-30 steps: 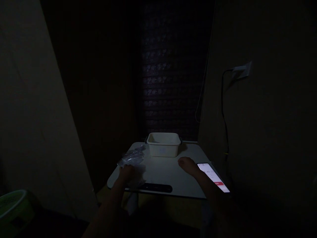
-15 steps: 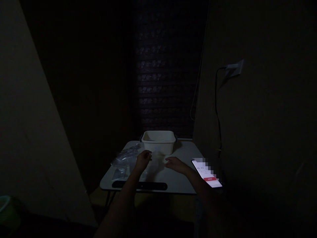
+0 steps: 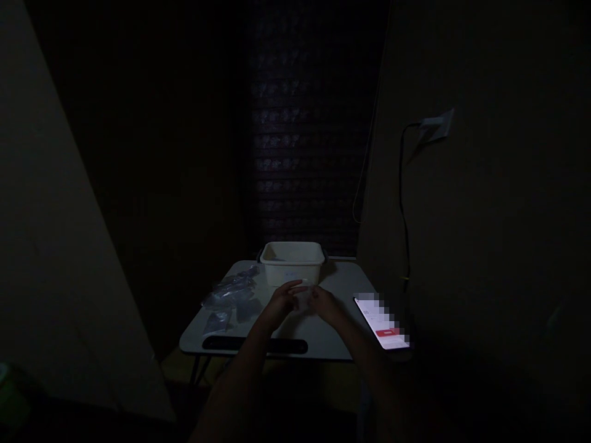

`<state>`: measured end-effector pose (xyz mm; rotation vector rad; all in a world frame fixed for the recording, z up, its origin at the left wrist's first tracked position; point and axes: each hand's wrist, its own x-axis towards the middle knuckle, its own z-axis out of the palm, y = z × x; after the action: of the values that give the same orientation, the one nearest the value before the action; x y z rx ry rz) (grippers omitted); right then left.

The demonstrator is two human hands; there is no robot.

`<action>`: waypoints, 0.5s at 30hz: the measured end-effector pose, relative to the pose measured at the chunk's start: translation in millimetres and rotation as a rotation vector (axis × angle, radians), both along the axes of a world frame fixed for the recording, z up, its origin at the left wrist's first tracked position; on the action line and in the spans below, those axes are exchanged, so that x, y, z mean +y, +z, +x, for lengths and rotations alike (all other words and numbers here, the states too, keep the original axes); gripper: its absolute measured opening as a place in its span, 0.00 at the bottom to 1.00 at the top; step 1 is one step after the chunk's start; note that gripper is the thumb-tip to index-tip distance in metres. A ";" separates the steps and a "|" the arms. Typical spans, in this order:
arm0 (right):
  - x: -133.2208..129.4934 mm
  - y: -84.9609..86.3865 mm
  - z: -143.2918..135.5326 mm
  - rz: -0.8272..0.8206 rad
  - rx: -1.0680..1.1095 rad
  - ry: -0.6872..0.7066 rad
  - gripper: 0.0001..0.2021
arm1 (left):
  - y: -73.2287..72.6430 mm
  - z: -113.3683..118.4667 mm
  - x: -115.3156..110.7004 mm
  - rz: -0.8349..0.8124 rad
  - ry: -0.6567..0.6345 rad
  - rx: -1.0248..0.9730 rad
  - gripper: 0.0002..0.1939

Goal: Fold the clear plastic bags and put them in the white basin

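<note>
In the dim head view, my left hand [image 3: 282, 303] is over the table in front of the white tub [image 3: 292, 271], with its index finger stretched toward the right. Close beside it, my right hand [image 3: 322, 303] has its fingers curled together. A faint, clear piece, perhaps a plastic bag [image 3: 303, 299], shows between the two hands, and the right fingers seem to pinch its edge. Several clear plastic bags [image 3: 233, 290] lie in a heap left of my left hand, and a single bag [image 3: 217, 321] lies nearer the front edge.
The white table [image 3: 327, 341] has a black strip [image 3: 255, 345] along its front edge. A lit phone [image 3: 381, 323] lies at the right edge. A cable [image 3: 402, 203] hangs from a wall socket [image 3: 444, 125] on the right. A green bin [image 3: 12, 400] stands at the lower left.
My left hand has moved right and its index finger now points across. The right hand has curled its fingers, and the hands are closer together. The whole view has shifted slightly.
</note>
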<state>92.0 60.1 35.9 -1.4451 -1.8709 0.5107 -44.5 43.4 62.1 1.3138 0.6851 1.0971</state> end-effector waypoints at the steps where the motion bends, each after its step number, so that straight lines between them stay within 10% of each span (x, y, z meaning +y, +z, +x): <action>1: 2.6 0.2 1.1 -0.010 -0.012 -0.032 0.08 | 0.8 -1.6 -1.4 -0.010 -0.020 -0.010 0.26; 8: 4.1 12.2 14.4 -0.059 0.259 -0.010 0.08 | 2.3 -19.0 1.0 -0.031 0.269 -0.138 0.18; 11: 0.2 13.8 21.1 -0.134 0.465 0.041 0.08 | -5.7 -23.3 7.6 -0.026 0.517 0.059 0.17; 15: -0.5 11.9 27.2 -0.197 0.617 0.053 0.07 | -15.6 -21.6 12.0 0.133 0.539 0.357 0.18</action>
<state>119.3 59.7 47.8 -1.1760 -1.3906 1.0557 -66.1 55.4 46.5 1.5002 1.3046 1.3631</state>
